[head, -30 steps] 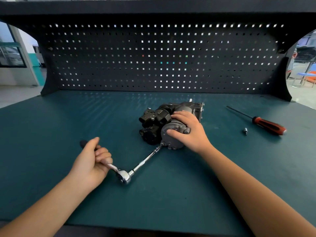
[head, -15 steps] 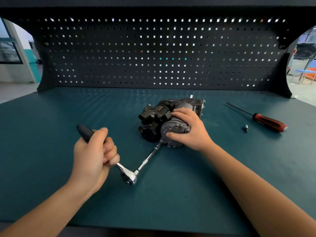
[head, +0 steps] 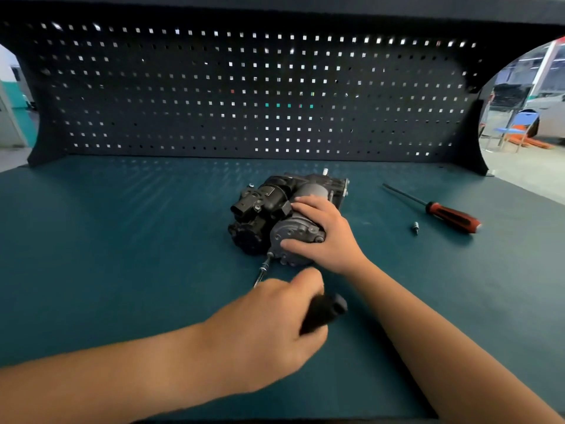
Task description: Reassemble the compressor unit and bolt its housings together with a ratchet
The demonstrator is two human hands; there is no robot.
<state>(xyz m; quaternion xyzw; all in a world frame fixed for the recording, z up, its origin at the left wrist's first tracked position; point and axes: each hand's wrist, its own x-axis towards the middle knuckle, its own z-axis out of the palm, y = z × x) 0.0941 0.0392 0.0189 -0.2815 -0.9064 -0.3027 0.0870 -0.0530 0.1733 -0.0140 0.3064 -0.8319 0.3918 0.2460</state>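
Dark pegboard (head: pixel 214 87) backs a teal tabletop (head: pixel 122 240), and the compressor unit (head: pixel 269 206) lies near its middle. In front of the unit and slightly to its left, the left hand (head: pixel 275 319) is wrapped round the black handle of the ratchet (head: pixel 324 312). It is blurred, so the lie of each finger is unclear. From under that hand a slim extension bar (head: pixel 262 272) runs up to the lower front edge of the unit's grey end housing (head: pixel 301 229), where a bolt seems to sit. On the unit's right side the right hand (head: pixel 327 234) grips the housing, fingers over the top and thumb on the end face, bracing it. Well to the right of the unit lie a small loose bit (head: pixel 415 226) and, beyond it, a red-handled screwdriver (head: pixel 449 214). The step looks like bolting the housings together. The next move likely calls for a swing of the handle with the socket held square on the bolt and the unit pinned so it cannot roll.
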